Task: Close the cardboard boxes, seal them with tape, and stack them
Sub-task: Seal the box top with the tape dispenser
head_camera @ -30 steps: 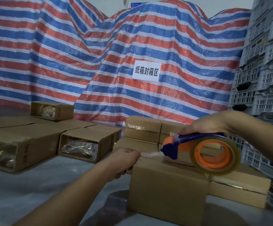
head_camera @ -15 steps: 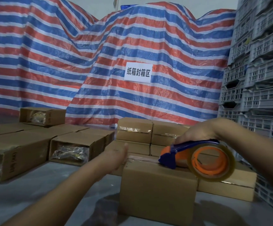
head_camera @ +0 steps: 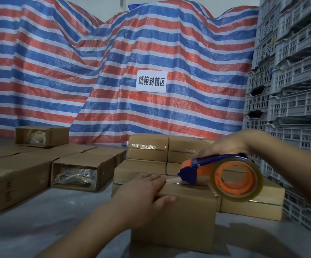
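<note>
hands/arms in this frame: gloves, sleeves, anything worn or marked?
Both bare. The left hand and right hand show no gloves, and no rings are visible. Both forearms are uncovered as far as the frame edges, so no sleeves appear, nor any watch, wristband or markings on the wrists in view. Lighting is dim, so fine details such as nails cannot be judged.

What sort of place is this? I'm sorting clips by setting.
Likely a warehouse packing area: rows of cardboard boxes, stacked plastic crates, and a striped tarp covering piled goods.
</note>
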Tool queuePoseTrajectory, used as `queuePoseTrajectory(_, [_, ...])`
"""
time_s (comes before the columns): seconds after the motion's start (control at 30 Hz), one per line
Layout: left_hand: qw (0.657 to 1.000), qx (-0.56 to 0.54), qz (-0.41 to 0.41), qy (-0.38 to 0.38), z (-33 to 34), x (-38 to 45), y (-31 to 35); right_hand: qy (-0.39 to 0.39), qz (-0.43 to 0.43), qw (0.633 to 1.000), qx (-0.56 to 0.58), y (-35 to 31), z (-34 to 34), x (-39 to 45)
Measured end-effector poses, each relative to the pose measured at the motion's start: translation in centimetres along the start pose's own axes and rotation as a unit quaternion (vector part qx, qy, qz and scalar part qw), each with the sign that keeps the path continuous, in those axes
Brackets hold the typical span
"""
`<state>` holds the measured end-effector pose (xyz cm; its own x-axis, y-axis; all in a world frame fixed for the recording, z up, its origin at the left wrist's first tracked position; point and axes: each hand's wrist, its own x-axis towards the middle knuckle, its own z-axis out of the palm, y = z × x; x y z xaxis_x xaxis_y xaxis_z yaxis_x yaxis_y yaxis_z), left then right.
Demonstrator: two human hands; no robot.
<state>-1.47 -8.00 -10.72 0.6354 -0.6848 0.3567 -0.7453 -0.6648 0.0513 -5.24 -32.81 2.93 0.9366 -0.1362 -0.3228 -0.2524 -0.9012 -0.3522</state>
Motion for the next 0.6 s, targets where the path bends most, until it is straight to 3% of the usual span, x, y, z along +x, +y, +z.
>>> queuePoseTrajectory(0.2, [1.0, 0.004, 0.004, 0.018, 0.5, 0.0, -0.3, -0.023, 0.015, 0.998, 0.057, 4.7, -2.0, -2.2])
queuePoseTrajectory(0.33, [1.0, -0.014, 0.005, 0.017, 0.3, -0.2, 0.0, 0.02, 0.046, 0.999, -0.004, 5.5, -0.4, -2.2])
queuePoseTrajectory(0.43, [1.0, -0.021, -0.009, -0.014, -0.6, 0.0, 0.2, 0.034, 0.039, 0.999, 0.013, 5.7, 0.5, -1.7])
queuePoseTrajectory(0.6, [0.999, 0.05, 0.011, -0.006, -1.3, 2.8, 4.2, 0.019, 0.023, 0.998, 0.048, 6.0, 0.9, -2.0])
